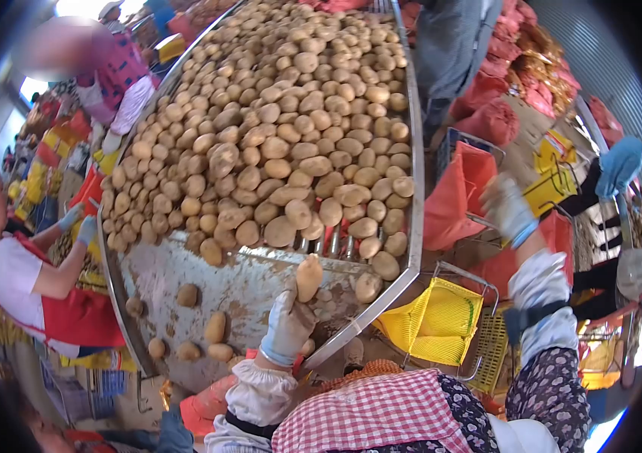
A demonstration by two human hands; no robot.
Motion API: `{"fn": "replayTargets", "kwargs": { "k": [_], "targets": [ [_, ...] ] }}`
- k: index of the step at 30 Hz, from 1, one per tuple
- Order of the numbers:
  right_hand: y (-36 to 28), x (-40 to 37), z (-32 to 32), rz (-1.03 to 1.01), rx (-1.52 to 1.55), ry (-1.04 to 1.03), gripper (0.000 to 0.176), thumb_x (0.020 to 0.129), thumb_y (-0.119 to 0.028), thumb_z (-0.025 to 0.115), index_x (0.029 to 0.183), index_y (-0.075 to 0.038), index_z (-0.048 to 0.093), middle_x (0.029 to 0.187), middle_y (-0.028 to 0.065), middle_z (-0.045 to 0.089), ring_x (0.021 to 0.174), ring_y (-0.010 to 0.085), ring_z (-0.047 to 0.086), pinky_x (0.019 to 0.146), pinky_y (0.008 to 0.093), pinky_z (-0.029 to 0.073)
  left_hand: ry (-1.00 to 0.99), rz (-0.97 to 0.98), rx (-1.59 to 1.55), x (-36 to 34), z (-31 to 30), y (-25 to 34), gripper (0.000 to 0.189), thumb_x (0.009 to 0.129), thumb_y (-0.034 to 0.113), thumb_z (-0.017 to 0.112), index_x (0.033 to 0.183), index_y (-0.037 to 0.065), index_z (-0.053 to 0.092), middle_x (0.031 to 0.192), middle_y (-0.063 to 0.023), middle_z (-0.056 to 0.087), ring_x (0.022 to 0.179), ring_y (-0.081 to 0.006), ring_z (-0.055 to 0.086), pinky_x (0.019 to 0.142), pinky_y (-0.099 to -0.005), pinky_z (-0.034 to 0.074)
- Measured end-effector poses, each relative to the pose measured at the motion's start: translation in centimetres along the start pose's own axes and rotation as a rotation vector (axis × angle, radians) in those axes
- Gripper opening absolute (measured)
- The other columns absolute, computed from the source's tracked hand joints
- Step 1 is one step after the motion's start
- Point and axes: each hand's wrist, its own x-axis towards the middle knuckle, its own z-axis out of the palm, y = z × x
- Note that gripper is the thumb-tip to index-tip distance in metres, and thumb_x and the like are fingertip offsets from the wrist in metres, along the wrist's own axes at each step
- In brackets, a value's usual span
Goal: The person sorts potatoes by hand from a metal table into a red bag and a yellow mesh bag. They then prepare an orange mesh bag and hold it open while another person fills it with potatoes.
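My left hand, in a pale work glove, is closed on an oval potato at the front edge of the metal sorting table. A large heap of potatoes covers most of that table, and several loose ones lie on its bare lower part. Out to the right, my gloved right hand hovers beside the mouth of a red sack. Its fingers are smeared by motion, so whether they hold anything cannot be made out.
A yellow mesh sack hangs in a metal frame by the table's right corner. Metal rims border the table. One co-worker in a red apron stands at the left; another person is beyond. Filled red sacks are piled behind.
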Motion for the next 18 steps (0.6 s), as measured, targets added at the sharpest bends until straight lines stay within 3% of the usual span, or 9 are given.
{"fn": "replayTargets", "kwargs": {
  "k": [4, 8, 9, 11, 14, 15, 16, 17, 18],
  "targets": [
    [-0.9, 5.4, -4.3, -0.166, 0.134, 0.364, 0.022, 0.089, -0.037, 0.062, 0.092, -0.015, 0.059, 0.081, 0.0026, 0.062, 0.072, 0.0135, 0.060, 0.061, 0.0265, 0.049, -0.038, 0.066, -0.147, 0.2, -1.2, -0.6, 0.050, 0.099, 0.040, 0.043, 0.128, 0.000, 0.050, 0.116, -0.0200, 0.062, 0.107, -0.0345, 0.061, 0.089, -0.0429, 0.051],
    [6.4, -1.4, 7.8, -0.547, -0.794, -0.274, 0.014, 0.091, -0.014, 0.057, 0.100, -0.005, 0.062, 0.092, 0.0030, 0.061, 0.082, 0.0128, 0.061, 0.073, 0.0260, 0.051, 0.191, 0.142, -0.080, -1.6, -0.6, 0.4, 0.046, 0.097, 0.034, 0.050, 0.129, 0.002, 0.050, 0.120, -0.0180, 0.060, 0.111, -0.0329, 0.059, 0.090, -0.0420, 0.051],
    [9.9, -3.3, 10.7, -0.302, -0.497, -0.315, 0.021, 0.090, -0.007, 0.057, 0.110, -0.003, 0.063, 0.094, 0.0013, 0.061, 0.085, 0.0128, 0.060, 0.079, 0.0257, 0.050, 0.240, 0.206, -0.056, -2.4, -0.5, 1.0, 0.043, 0.096, 0.030, 0.053, 0.129, 0.004, 0.050, 0.122, -0.0166, 0.059, 0.112, -0.0317, 0.058, 0.091, -0.0409, 0.051],
    [13.9, -5.4, 13.9, -0.286, -0.695, -0.717, 0.035, 0.090, -0.005, 0.059, 0.124, 0.000, 0.057, 0.097, 0.0008, 0.062, 0.086, 0.0126, 0.059, 0.081, 0.0271, 0.050, 0.328, 0.312, -0.037, -4.0, -0.6, 2.0, 0.041, 0.094, 0.026, 0.057, 0.129, 0.006, 0.051, 0.124, -0.0152, 0.058, 0.114, -0.0305, 0.058, 0.092, -0.0398, 0.050],
    [16.6, -9.6, 20.4, -0.159, -0.388, -0.799, 0.049, 0.091, -0.015, 0.061, 0.134, 0.002, 0.046, 0.109, 0.0038, 0.059, 0.095, 0.0136, 0.058, 0.086, 0.0284, 0.049, 0.464, 0.445, 0.116, -5.6, -0.4, 2.4, 0.050, 0.090, 0.016, 0.064, 0.135, 0.007, 0.044, 0.122, -0.0099, 0.057, 0.108, -0.0235, 0.059, 0.088, -0.0341, 0.049],
    [18.9, -9.9, 21.9, -0.138, -0.211, -0.774, 0.048, 0.092, -0.016, 0.061, 0.134, 0.002, 0.047, 0.109, 0.0037, 0.059, 0.094, 0.0134, 0.058, 0.085, 0.0282, 0.049, 0.574, 0.439, 0.610, -5.7, 0.1, 2.3, 0.051, 0.092, 0.015, 0.060, 0.138, 0.005, 0.041, 0.121, -0.0086, 0.057, 0.109, -0.0220, 0.057, 0.090, -0.0338, 0.047],
    [19.4, -10.4, 23.4, -0.125, -0.212, -0.817, 0.048, 0.092, -0.016, 0.061, 0.134, 0.002, 0.047, 0.109, 0.0037, 0.059, 0.094, 0.0134, 0.058, 0.085, 0.0282, 0.049, 0.509, 0.379, 0.626, -6.4, 1.9, 2.0, 0.050, 0.092, 0.015, 0.058, 0.138, 0.004, 0.042, 0.122, -0.0100, 0.057, 0.109, -0.0245, 0.057, 0.092, -0.0360, 0.046],
    [19.7, -10.9, 24.7, 0.149, -0.045, -0.845, 0.045, 0.091, -0.018, 0.061, 0.130, 0.001, 0.050, 0.110, 0.0052, 0.060, 0.095, 0.0136, 0.058, 0.085, 0.0283, 0.049, 0.440, 0.320, 0.640, -6.8, 3.0, 1.7, 0.049, 0.092, 0.015, 0.056, 0.137, 0.003, 0.043, 0.122, -0.0113, 0.057, 0.108, -0.0269, 0.057, 0.094, -0.0383, 0.045],
    [20.0, -11.2, 25.9, 0.425, 0.113, -0.853, 0.042, 0.091, -0.020, 0.062, 0.127, 0.001, 0.053, 0.110, 0.0067, 0.061, 0.096, 0.0138, 0.058, 0.085, 0.0285, 0.049, 0.509, 0.563, 1.237, -6.2, 1.1, 0.4, 0.050, 0.091, 0.016, 0.056, 0.137, 0.003, 0.044, 0.123, -0.0137, 0.057, 0.109, -0.0308, 0.056, 0.096, -0.0418, 0.043]
  ]
}}
